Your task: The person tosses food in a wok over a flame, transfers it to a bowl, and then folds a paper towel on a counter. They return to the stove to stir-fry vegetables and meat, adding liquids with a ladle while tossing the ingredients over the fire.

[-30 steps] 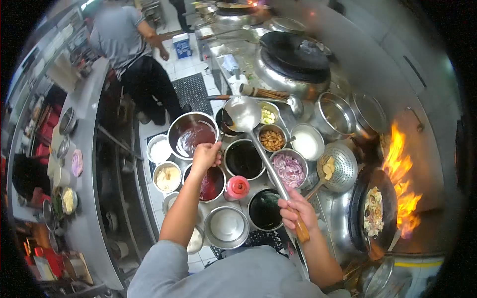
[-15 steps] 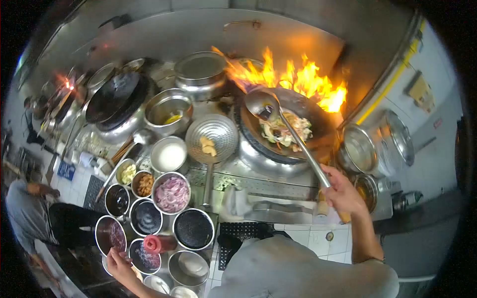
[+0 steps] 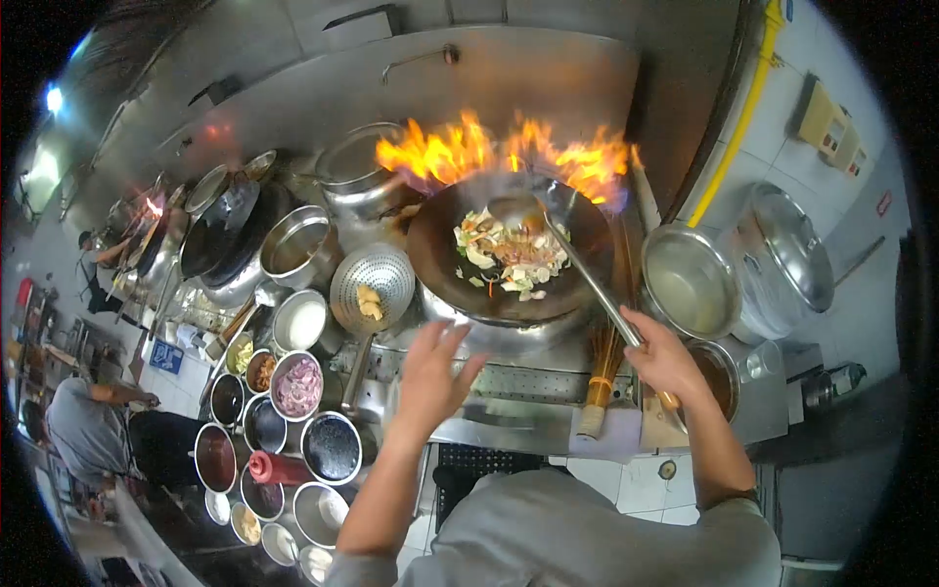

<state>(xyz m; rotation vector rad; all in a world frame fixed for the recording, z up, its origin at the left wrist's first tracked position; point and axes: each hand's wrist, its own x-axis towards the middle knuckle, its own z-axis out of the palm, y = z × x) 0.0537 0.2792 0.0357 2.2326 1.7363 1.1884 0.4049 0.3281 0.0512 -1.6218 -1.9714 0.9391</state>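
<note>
My right hand (image 3: 663, 358) is wrapped round the handle of a long metal ladle (image 3: 590, 271). Its bowl rests among chopped vegetables and what looks like meat (image 3: 499, 256) inside a large dark wok (image 3: 440, 240). Tall flames rise behind the wok's far rim. My left hand (image 3: 430, 377) is raised in front of the wok, fingers apart, holding nothing. Just left of it lies a perforated strainer (image 3: 383, 284) with a few pale brown pieces (image 3: 369, 302) on it.
Metal pots of ingredients, one with sliced purple onion (image 3: 297, 384), crowd the left side beside a red squeeze bottle (image 3: 277, 468). A bamboo brush (image 3: 602, 377) stands right of the burner, near a steel pot (image 3: 691, 282). Other people (image 3: 83, 421) are at the far left.
My left hand has moved from the seasoning pots up and right toward the wok. The ladle's bowl has gone down into the food from above the wok's left side.
</note>
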